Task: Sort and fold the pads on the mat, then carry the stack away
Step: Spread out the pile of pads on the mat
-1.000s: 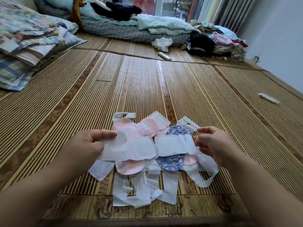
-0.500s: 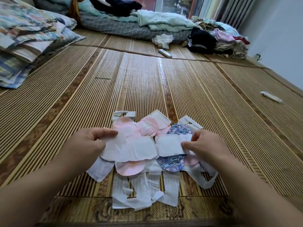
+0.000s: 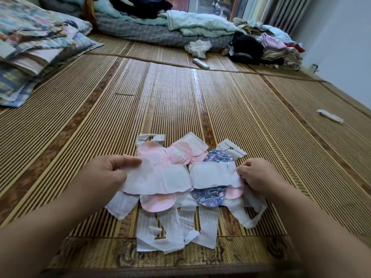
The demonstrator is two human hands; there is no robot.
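Note:
Several pads lie overlapped on the bamboo mat (image 3: 180,97) near its front edge. A long white pad (image 3: 180,178) stretches across the top of them. My left hand (image 3: 106,175) pinches its left end between thumb and fingers. My right hand (image 3: 259,177) grips its right end. Under it lie pink round-ended pads (image 3: 158,201), a blue patterned pad (image 3: 209,197) and white strips (image 3: 166,229) that reach toward me.
Folded quilts (image 3: 34,49) are piled at the left. Bedding (image 3: 160,31) and a heap of clothes (image 3: 267,47) run along the far side. A white remote (image 3: 201,63) and crumpled tissue (image 3: 197,48) lie ahead, and a small white roll (image 3: 330,116) at the right. A wall stands at right.
My right hand moved in from the loose strip at upper right and took hold of the white pad's right end. The left hand kept its grip. The view tilted slightly down.

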